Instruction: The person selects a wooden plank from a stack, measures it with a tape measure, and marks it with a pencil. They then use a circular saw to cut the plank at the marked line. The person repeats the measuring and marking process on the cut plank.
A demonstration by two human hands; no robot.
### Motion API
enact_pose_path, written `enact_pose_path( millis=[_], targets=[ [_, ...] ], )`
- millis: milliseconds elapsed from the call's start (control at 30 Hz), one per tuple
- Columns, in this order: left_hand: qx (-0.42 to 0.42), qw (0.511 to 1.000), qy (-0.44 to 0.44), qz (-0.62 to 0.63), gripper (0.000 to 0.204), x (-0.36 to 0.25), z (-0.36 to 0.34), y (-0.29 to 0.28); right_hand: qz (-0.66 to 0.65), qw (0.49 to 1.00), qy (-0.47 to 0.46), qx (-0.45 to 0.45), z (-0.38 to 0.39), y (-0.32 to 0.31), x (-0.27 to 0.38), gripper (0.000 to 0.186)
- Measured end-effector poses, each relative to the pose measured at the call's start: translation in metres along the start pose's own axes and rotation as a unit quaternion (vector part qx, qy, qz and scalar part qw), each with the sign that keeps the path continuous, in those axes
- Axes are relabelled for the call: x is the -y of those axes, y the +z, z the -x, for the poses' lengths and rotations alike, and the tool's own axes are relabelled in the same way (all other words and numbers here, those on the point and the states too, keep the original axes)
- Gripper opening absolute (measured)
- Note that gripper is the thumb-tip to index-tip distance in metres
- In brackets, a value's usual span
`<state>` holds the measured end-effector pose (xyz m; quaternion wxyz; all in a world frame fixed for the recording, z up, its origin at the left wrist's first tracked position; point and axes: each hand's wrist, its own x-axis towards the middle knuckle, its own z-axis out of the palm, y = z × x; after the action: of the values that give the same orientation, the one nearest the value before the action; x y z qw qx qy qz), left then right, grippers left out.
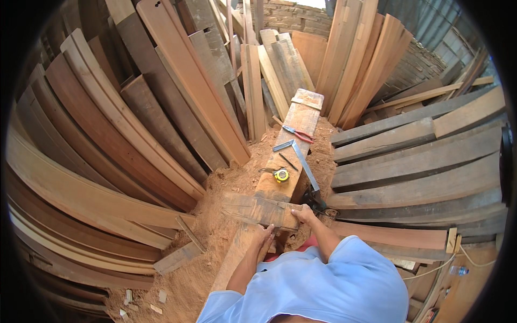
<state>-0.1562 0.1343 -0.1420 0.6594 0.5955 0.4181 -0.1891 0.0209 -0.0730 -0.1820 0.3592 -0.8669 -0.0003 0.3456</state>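
A short, dark-stained wooden board (250,209) lies crosswise on a long narrow plank bench (277,187). My left hand (263,237) grips its near edge, thumb on top. At the board's right end, my right hand (305,214) holds the corner with its fingers wrapped over the edge. Just beyond the board, a yellow tape measure (281,175) rests on the bench. A dark pencil-like stick (288,161) lies past it. A metal try square (306,166) lies along the bench's right side, with red-handled pliers (299,134) farther off.
Beside the bench on the right, a dark power tool (314,200) sits low, partly hidden. Sawdust (215,188) covers the ground. Tall planks (188,75) lean at the left and back; stacked boards (414,161) fill the right. A plastic bottle (459,270) lies at the lower right.
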Motion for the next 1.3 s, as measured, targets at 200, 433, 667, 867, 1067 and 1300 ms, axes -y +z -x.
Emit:
enact_pose_path(
  millis=[200,433,667,867,1067,1300],
  targets=[
    [0.011,0.989,0.058,-0.137,0.04,0.006,-0.01,-0.025,0.054,0.996,0.042,-0.052,0.037,-0.018,0.044,0.071],
    [-0.009,0.998,0.057,-0.04,0.04,0.051,0.03,-0.062,0.175,0.969,0.164,-0.048,0.078,-0.068,0.106,0.071],
    [-0.209,0.919,0.029,-0.333,0.075,0.012,0.082,-0.092,0.213,0.976,-0.014,-0.048,0.022,-0.123,0.184,0.055],
    [-0.162,0.923,-0.174,-0.302,0.123,0.037,0.077,-0.079,0.18,0.909,-0.367,-0.078,-0.111,-0.093,0.314,0.052],
    [-0.132,0.918,-0.216,-0.306,0.122,0.03,0.075,-0.069,0.136,0.85,-0.501,-0.088,-0.178,-0.051,0.491,0.07],
    [-0.184,0.91,-0.202,-0.311,0.115,0.043,0.071,-0.063,0.14,0.812,-0.525,-0.212,-0.173,-0.026,0.677,0.083]
  ],
)
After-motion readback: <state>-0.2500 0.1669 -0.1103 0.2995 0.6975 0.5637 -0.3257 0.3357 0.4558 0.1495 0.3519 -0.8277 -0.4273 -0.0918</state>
